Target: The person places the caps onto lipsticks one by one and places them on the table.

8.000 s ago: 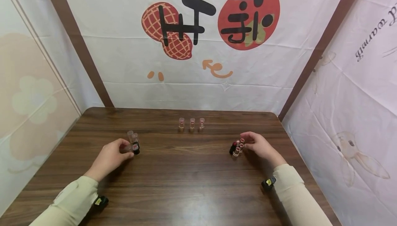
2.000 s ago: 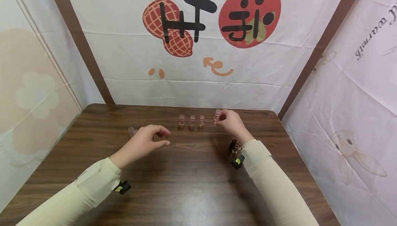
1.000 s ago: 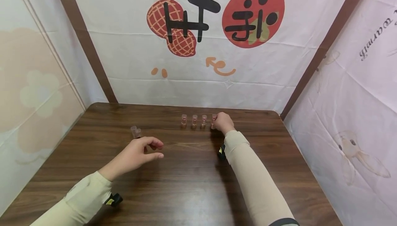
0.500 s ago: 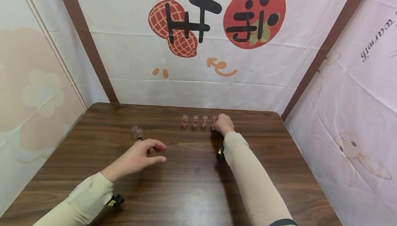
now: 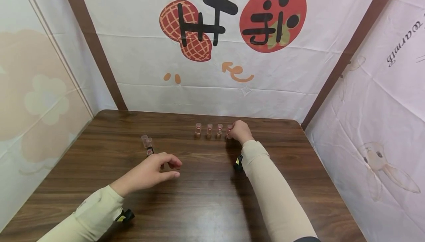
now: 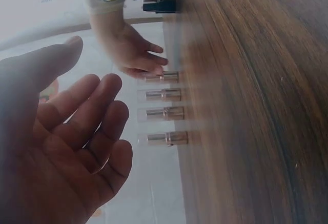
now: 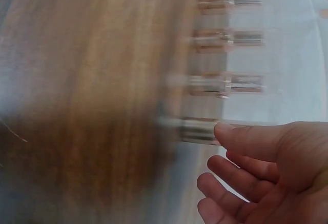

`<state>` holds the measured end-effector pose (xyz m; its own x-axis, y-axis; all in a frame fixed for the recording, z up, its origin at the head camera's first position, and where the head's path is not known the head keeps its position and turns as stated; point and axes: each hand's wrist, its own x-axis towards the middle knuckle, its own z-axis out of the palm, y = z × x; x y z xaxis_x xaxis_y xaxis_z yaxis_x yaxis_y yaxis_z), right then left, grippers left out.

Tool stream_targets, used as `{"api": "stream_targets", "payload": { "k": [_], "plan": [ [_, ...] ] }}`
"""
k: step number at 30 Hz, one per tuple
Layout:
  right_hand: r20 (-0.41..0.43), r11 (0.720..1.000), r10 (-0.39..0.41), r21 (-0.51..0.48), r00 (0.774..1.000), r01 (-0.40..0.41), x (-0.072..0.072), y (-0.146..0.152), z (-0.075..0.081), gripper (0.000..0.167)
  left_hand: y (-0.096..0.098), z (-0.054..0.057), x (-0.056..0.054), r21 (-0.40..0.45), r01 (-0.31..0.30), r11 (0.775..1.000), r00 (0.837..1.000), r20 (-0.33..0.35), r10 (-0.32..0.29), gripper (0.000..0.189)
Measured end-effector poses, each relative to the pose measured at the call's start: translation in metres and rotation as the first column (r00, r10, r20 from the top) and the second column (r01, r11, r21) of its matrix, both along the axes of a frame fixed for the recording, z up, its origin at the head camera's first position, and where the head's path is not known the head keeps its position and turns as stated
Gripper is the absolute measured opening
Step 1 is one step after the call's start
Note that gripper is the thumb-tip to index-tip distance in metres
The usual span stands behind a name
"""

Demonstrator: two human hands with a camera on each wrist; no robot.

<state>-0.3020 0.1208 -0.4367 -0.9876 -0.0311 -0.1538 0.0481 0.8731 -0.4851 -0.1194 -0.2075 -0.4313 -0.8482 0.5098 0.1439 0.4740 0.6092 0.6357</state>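
Four slim clear-capped lipsticks stand upright in a row at the back of the table; the left three are a lipstick (image 5: 198,129), a lipstick (image 5: 209,130) and a lipstick (image 5: 219,130). My right hand (image 5: 241,131) pinches the rightmost lipstick (image 7: 199,131) near its top, thumb along its side, the other fingers loosely bent. Its base lines up with the row. My left hand (image 5: 151,172) hovers over the table at left, fingers loosely curved, holding nothing. Just beyond it are two clear caps (image 5: 144,141) and a small black-rimmed piece (image 5: 150,151).
In the left wrist view, a black lipstick (image 6: 160,5) stands with others beyond the right hand; the right arm hides them in the head view. A printed cloth (image 5: 212,98) hangs behind the table's back edge, another at each side.
The right hand has carried a capped lipstick from the right cluster to the row's right end. The left hand has left the caps and black piece, moving toward the middle and nearer me.
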Motion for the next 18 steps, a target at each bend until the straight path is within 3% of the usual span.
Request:
{"api": "stream_targets", "payload": {
  "k": [9, 18],
  "plan": [
    [-0.059, 0.997, 0.058, -0.049, 0.997, -0.061, 0.008, 0.021, 0.037, 0.044, -0.001, -0.001, 0.0, -0.017, -0.016, 1.0, 1.0, -0.013, 0.016, 0.025],
    [-0.12, 0.982, 0.122, -0.132, 0.985, -0.138, 0.021, 0.053, 0.065, 0.036, 0.001, 0.008, 0.001, -0.014, -0.018, 1.0, 0.999, -0.041, 0.017, 0.021]
  ]
}}
